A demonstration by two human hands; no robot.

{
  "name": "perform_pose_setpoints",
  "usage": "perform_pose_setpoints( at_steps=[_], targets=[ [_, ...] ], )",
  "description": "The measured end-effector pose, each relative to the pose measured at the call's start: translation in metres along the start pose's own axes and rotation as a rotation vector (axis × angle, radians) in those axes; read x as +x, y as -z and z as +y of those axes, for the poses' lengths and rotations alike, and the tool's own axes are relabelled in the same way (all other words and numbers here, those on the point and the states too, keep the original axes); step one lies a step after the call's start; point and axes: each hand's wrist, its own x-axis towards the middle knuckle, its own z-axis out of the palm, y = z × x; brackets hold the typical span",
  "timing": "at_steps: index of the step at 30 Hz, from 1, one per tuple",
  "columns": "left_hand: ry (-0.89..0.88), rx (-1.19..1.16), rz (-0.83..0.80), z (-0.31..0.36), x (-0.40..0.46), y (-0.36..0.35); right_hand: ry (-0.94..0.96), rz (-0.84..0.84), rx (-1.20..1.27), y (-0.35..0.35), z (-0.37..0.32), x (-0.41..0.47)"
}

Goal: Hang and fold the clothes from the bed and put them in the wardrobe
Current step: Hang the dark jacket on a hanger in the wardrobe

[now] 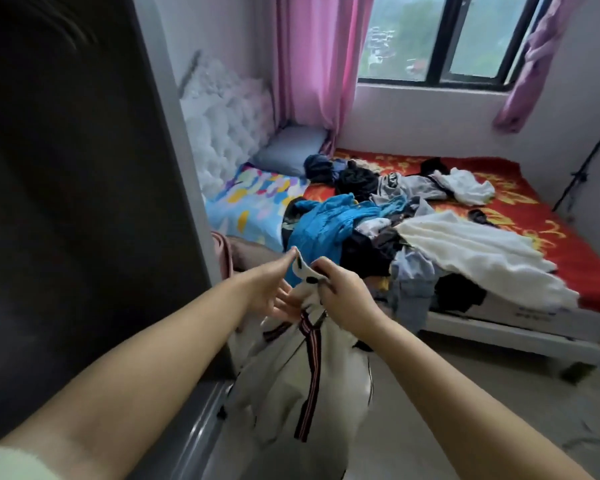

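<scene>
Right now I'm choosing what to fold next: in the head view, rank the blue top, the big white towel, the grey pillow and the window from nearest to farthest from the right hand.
1. Blue top, just beyond the right hand, on the bed's near side.
2. White towel, to the right.
3. Grey pillow, by the headboard.
4. Window, on the far wall.
</scene>
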Motion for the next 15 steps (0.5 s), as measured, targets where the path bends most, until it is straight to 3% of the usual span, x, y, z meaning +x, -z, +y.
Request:
perform_pose_setpoints(
  at_steps=[3, 7, 9, 11, 13, 15],
  targets=[
    [0.138, -0.194, 0.035, -0.037, 0.018, 0.026, 0.237, -0.227, -0.136, -0.031, -0.010, 0.005],
    [0.127, -0.202, 0.358, -0.059, 0.033, 0.051, 0.477, -0.515, -0.219, -0.061, -0.003, 0.003],
    [0.138, -0.247, 0.451, -0.068, 0.030, 0.062, 0.496, -0.781, -0.195, -0.073, 0.008, 0.005],
    [0.151, -0.392, 0.506, -0.079, 0.026, 0.071, 0.386, -0.980, -0.053, -0.076, 0.023, 0.019],
    [0.106, -0.547, 0.516, -0.092, 0.021, 0.079, 0.226, -0.882, 0.080, -0.078, 0.037, 0.053],
    [0.068, -0.665, 0.481, -0.096, 0.011, 0.082, 0.184, -0.646, -0.024, -0.084, 0.053, 0.097]
  ],
)
